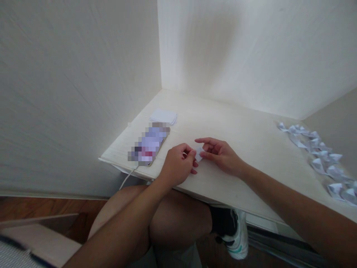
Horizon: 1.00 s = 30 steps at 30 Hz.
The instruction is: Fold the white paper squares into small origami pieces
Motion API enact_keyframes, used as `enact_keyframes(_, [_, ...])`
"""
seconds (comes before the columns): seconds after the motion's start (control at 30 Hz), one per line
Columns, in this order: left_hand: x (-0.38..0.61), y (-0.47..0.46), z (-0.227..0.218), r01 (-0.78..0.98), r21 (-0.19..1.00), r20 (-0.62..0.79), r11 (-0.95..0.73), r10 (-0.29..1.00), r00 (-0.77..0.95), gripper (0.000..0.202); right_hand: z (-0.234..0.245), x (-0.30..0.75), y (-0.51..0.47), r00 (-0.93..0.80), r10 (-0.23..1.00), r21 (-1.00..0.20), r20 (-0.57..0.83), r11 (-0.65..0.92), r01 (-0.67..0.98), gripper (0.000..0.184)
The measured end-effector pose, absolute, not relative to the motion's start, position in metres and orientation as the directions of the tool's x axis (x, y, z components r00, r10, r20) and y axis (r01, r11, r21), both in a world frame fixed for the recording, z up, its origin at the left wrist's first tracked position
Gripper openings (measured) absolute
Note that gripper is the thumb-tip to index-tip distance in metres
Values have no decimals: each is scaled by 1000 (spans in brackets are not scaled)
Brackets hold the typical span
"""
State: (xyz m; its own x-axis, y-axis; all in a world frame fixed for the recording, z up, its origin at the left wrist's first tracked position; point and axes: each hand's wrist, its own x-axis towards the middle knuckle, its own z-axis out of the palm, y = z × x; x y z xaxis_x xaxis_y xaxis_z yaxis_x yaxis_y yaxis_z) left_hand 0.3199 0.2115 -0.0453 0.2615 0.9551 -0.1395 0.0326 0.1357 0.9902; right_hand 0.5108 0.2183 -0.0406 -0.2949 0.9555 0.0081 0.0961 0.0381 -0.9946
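Note:
A small folded white paper piece point(199, 153) is held just above the pale wooden desk point(240, 137), near its front edge. My left hand point(178, 163) pinches the paper's left side with curled fingers. My right hand point(220, 154) grips its right side between thumb and fingers, the index finger stretched out over it. The two hands meet at the paper.
A phone point(149, 145) lies left of my hands with a white cable point(126, 178) hanging off the desk edge. Behind it sits a stack of white paper squares point(164, 116). Several folded paper boats point(320, 152) line the desk's right side. White walls enclose the desk.

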Motion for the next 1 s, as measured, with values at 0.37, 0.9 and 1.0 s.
enact_keyframes(0.37, [322,209,-35,34,987,-161,158,953,255,34,-39,523,207,-228,971,-996,73,84,36,46])
enact_keyframes(0.9, [326,201,-32,-36,998,55,-48,972,227,16,-37,519,202,-258,921,-924,291,340,173,10])
enact_keyframes(1.0, [324,202,-31,-12,997,81,-81,967,243,16,-34,520,201,-274,906,-891,321,387,236,15])
